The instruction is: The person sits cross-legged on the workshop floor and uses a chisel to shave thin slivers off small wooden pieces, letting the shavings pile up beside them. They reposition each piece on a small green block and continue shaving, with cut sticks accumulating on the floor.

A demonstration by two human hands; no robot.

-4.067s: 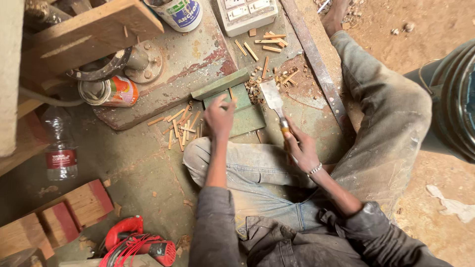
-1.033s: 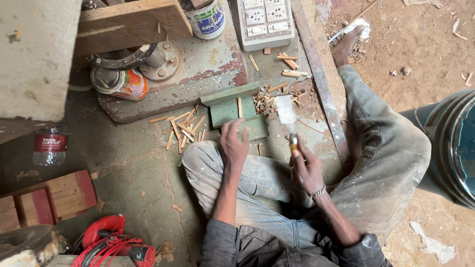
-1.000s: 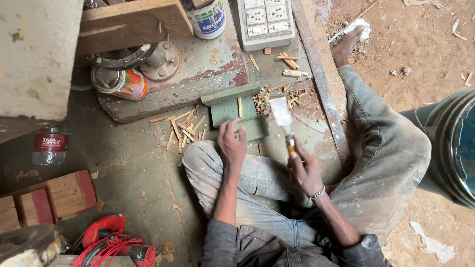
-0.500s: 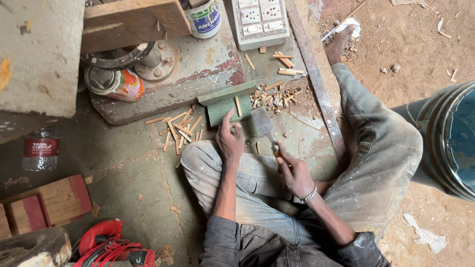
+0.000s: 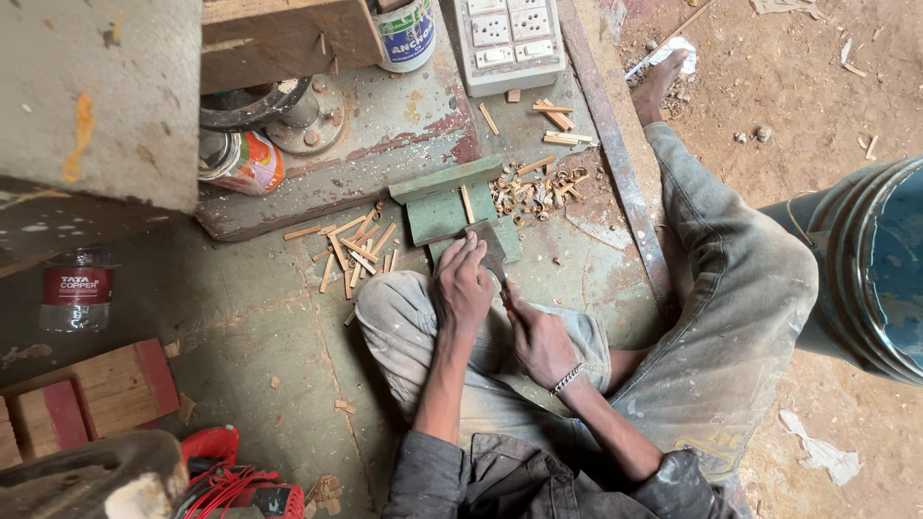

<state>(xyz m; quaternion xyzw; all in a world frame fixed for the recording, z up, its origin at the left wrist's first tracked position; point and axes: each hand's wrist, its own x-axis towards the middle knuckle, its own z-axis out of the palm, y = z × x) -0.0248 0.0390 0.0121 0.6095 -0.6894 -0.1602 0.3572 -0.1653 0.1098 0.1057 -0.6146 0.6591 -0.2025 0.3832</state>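
Head view, looking down: a person sits on a dusty floor with knees bent. The right hand is clenched around the handle of a small hatchet, whose blade rests at the near edge of a green wooden block lying just in front of the knees. The left hand grips something beside the blade; what it holds is hidden. Thin wood splinters lie scattered left of the block, curled chips to its right.
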